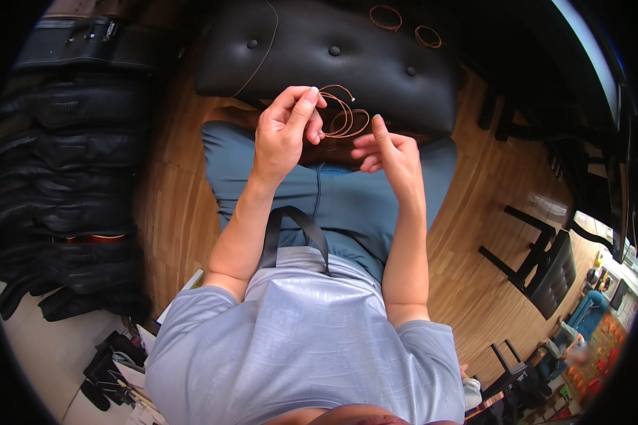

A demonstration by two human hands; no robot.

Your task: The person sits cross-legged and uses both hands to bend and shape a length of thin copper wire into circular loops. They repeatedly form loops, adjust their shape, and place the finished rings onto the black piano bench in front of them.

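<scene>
My left hand [285, 127] pinches a coiled, copper-coloured guitar string [344, 126] between thumb and fingers. The loops fan out to the right of it, and one end carries a small pale tip. Beside the loops is my right hand [393, 152], its thumb raised and fingers apart, with nothing visibly held in it. Both hands are above my lap, in front of a black padded bench [298, 53]. Another thin copper-coloured string [264, 57] trails across the bench's left part. Two small coils, a left coil [385, 18] and a right coil [428, 37], lie on its far right.
Black instrument bags [85, 156] stand in a row on the left, near a hard case [85, 46]. A black strap [298, 212] loops over my lap. To the right are a black stool [546, 273] and a large dark piece of furniture [560, 64]. People sit far right.
</scene>
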